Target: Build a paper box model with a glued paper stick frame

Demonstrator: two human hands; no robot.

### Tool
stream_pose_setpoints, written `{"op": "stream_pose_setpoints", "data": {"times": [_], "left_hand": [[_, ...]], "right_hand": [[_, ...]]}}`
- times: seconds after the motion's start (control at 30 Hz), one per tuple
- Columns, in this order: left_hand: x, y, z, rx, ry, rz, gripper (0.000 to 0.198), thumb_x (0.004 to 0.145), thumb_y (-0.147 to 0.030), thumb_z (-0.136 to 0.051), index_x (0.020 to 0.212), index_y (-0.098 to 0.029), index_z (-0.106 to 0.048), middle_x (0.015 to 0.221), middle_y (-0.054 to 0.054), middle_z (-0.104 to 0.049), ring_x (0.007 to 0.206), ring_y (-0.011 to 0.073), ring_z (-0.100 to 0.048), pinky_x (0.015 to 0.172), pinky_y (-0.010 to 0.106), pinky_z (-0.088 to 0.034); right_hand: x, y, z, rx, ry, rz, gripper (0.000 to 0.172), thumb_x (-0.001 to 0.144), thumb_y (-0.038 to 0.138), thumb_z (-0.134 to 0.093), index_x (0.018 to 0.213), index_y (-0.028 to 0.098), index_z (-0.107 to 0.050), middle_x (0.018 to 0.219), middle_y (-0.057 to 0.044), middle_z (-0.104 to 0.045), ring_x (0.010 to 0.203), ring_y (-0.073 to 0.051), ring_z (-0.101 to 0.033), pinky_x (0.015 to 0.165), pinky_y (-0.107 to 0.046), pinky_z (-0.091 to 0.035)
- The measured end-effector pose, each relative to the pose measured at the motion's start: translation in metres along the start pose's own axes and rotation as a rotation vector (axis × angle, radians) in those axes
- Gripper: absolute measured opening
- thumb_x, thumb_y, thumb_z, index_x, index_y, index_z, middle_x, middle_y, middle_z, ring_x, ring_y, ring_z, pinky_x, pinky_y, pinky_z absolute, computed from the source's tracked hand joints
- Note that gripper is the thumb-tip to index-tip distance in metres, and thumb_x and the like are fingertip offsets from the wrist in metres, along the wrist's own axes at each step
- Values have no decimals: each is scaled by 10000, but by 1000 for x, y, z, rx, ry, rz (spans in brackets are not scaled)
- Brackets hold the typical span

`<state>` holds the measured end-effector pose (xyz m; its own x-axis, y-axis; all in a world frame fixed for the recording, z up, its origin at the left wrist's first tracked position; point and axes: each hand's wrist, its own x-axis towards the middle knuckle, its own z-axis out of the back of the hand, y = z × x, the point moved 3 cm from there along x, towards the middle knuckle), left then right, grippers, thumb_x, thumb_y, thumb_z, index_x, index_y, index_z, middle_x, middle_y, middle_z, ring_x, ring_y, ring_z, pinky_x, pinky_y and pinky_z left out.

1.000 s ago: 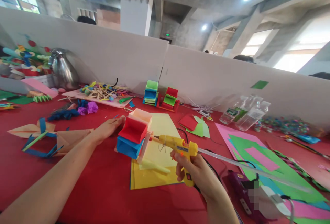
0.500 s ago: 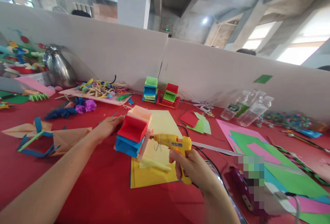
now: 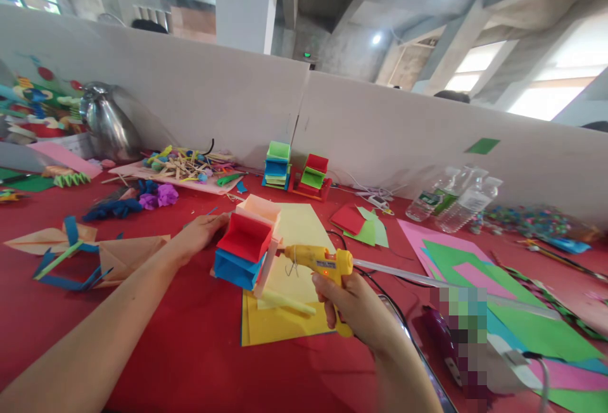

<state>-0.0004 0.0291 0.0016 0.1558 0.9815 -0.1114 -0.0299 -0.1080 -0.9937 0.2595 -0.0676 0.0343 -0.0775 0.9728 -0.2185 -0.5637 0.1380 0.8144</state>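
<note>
Wrapped firmly round the handle of a yellow glue gun (image 3: 327, 260), the right hand (image 3: 354, 302) is just right of the paper box (image 3: 246, 237). Fingers of the left hand (image 3: 204, 234) reach behind the box's left side; their tips are hidden, so I cannot tell whether they pinch it.

Largest is the red table (image 3: 190, 356) under the box, then the white partition (image 3: 213, 93) beyond it. Green sheets (image 3: 527, 315) lie well to the box's right, and yellow paper (image 3: 285, 332) lies partly behind and just right of it. A metal jug (image 3: 108, 123) stands far off to its left, and clear bottles (image 3: 468, 203) are beyond it to the right. The box itself has peach, red and blue folded parts, with the gun's nozzle at its peach right edge; contact is too small to judge. Two smaller paper models, one green and blue (image 3: 277, 166), one red and green (image 3: 312, 175), stand beyond the box. Smallest is the gun's lit orange lamp (image 3: 325, 272), right of the box.
</note>
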Motion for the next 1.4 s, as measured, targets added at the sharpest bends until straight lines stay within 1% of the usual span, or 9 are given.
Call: {"op": "stream_pose_setpoints", "data": {"times": [0.53, 0.63, 0.73, 0.9, 1.0, 1.1, 1.27, 1.33, 1.4], "left_hand": [[2, 3, 4, 24, 13, 21, 274, 731, -447, -530, 677, -186, -594, 546, -28, -587, 462, 116, -474, 439, 208, -288], [3, 3, 6, 17, 27, 17, 273, 711, -456, -547, 684, -187, -583, 592, -22, -614, 521, 132, -525, 480, 213, -337], [3, 2, 8, 15, 31, 19, 301, 700, -482, -559, 707, -182, -583, 651, -7, -641, 589, 150, -570, 530, 225, -376], [5, 1, 17, 31, 60, 14, 362, 651, -513, -607, 687, -153, -597, 622, 16, -640, 531, 132, -554, 492, 214, -347], [7, 1, 22, 38, 89, -5, 336, 651, -476, -627, 705, -145, -613, 602, 3, -629, 505, 110, -533, 478, 199, -327], [6, -3, 25, 37, 129, -36, 243, 638, -330, -664, 803, -152, -644, 647, -7, -647, 532, 102, -539, 481, 187, -329], [3, -11, 26, 11, 160, -32, 168, 636, -97, -588, 769, -160, -669, 693, -9, -670, 620, 103, -578, 492, 172, -346], [4, -12, 26, -5, 151, -7, 165, 649, -67, -549, 732, -155, -661, 608, -22, -645, 566, 93, -566, 483, 172, -345], [5, -11, 27, -25, 151, 24, 168, 662, -58, -522, 714, -152, -651, 540, -36, -616, 504, 83, -548, 473, 174, -342]], "right_hand": [[-8, -2, 3, -16, 3, -54, 308, 795, 466, -449, 655, 193, -473, 375, 65, -456, 342, -59, -328, 376, -187, -253], [-12, -5, 3, -1, -11, -48, 323, 778, 489, -461, 687, 183, -506, 369, 62, -456, 348, -66, -332, 395, -198, -255], [-18, -5, 3, 62, -76, -25, 378, 771, 534, -464, 730, 167, -548, 371, 48, -459, 362, -81, -338, 411, -215, -252], [-33, 3, 10, 269, -283, 41, 429, 759, 590, -484, 844, 178, -567, 415, 36, -455, 409, -120, -399, 431, -238, -289], [-45, 17, 17, 347, -421, 96, 376, 784, 560, -474, 885, 210, -565, 459, 22, -476, 448, -140, -423, 441, -251, -332], [-53, 41, 17, 323, -470, 135, 343, 783, 548, -473, 862, 235, -588, 488, 5, -498, 472, -154, -436, 429, -257, -359], [-31, 107, -8, 8, -229, 173, 465, 747, 625, -458, 618, 202, -602, 447, -12, -494, 410, -122, -385, 390, -253, -309], [-12, 132, -23, -179, -104, 168, 527, 738, 621, -468, 440, 190, -521, 383, -9, -450, 387, -99, -368, 394, -237, -306], [6, 152, -34, -307, -13, 134, 512, 752, 548, -500, 387, 192, -453, 342, 3, -426, 371, -88, -382, 400, -221, -327]]}}
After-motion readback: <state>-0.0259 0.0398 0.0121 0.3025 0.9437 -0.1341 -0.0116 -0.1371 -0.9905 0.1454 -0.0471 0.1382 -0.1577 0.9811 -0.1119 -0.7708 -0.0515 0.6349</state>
